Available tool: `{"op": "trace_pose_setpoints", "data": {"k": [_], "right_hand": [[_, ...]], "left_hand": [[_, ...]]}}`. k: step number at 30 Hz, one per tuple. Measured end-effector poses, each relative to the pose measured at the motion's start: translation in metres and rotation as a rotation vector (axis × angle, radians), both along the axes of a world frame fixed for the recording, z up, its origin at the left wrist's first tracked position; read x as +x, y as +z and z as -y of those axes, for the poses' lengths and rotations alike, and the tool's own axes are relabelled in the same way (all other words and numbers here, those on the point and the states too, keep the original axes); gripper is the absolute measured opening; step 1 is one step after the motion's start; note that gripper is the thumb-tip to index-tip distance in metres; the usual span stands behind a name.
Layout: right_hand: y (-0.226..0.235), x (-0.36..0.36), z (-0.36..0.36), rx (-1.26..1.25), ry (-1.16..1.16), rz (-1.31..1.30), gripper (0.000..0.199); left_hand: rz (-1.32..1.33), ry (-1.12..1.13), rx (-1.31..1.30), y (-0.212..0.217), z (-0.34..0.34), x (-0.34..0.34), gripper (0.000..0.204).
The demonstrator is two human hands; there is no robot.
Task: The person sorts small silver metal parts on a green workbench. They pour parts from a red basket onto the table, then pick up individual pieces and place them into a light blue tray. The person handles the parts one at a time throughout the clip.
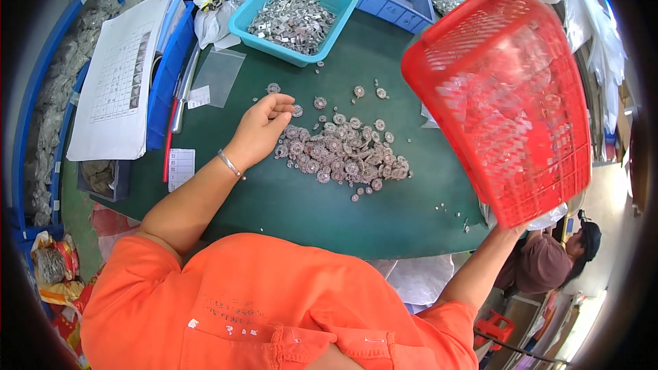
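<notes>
A loose pile of small round, notched, greyish metal discs (343, 151) lies on the dark green table top (274, 212), with several scattered beyond it. At the pile's upper left edge is my left hand (260, 130), cupped over the table. Its thumb stands apart from the fingers, and nothing shows in them. My right hand (510, 231) grips the lower end of a red plastic basket (507, 106), which is tilted up over the right side of the table. Clear plastic bags (521, 62) show inside it, slightly blurred. The basket hides most of my right fingers.
A turquoise basket (236, 24) of small metal clips and a blue bin (397, 10) stand at the back. Left are papers (116, 75) on a blue holder, a red stick (168, 144) and a flat clear bag (219, 75). Another person (545, 264) is at lower right.
</notes>
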State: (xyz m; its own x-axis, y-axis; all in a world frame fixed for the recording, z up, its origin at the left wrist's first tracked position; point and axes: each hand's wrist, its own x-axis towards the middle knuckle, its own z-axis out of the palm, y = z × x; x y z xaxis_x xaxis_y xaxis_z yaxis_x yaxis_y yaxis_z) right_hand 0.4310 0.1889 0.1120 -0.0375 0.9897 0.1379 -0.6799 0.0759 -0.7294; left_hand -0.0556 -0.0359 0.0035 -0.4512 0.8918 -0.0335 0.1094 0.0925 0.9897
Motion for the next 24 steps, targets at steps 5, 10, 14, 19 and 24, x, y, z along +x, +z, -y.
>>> {"op": "trace_pose_setpoints", "data": {"k": [5,10,14,19,24], "right_hand": [[0.046,-0.048,0.067,0.648,-0.041,0.975,0.025],[0.049,-0.126,0.088,1.395,-0.196,1.678,0.021],[0.031,-0.120,0.088,1.423,-0.318,1.637,0.018],[0.021,-0.117,0.093,1.476,-0.343,1.623,0.018],[0.018,-0.122,0.097,1.494,-0.330,1.618,0.015]], "left_hand": [[0.020,-0.030,0.014,-0.003,-0.005,0.002,0.028],[0.047,-0.019,0.005,-0.003,0.001,0.001,0.029],[0.049,-0.010,-0.032,-0.001,0.004,-0.002,0.028],[0.071,0.012,0.025,-0.012,0.003,-0.007,0.025],[0.036,-0.004,0.010,-0.005,0.003,-0.005,0.025]]}}
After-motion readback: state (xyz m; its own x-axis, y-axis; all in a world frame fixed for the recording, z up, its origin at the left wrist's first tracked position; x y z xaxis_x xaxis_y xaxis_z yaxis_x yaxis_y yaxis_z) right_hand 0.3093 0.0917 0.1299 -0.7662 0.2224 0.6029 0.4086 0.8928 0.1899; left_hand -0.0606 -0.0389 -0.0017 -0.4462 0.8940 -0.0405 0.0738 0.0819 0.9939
